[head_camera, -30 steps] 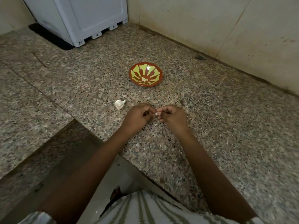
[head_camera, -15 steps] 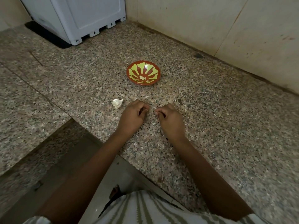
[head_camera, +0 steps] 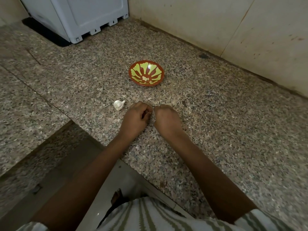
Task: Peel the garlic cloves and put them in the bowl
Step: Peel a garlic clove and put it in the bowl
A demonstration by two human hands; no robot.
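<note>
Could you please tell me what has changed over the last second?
The left hand and right hand drew apart: their fingertips met around a small white clove, now a narrow gap separates them, both curled low over the counter. Whether either holds the clove cannot be seen. The garlic bulb and bowl stayed put.

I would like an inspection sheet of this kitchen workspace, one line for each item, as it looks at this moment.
Surface: speckled granite countertop.
Job's things: red bowl with yellow-green petal pattern, a few pale garlic cloves inside; white garlic bulb lying beside the left hand.
Clutter: small dark spot near the wall.
Grippers: left hand and right hand with fingers curled, close together; what they hold is hidden.
Cables: nothing seen.
Surroundings: white plastic appliance at the back; beige tiled wall.
</note>
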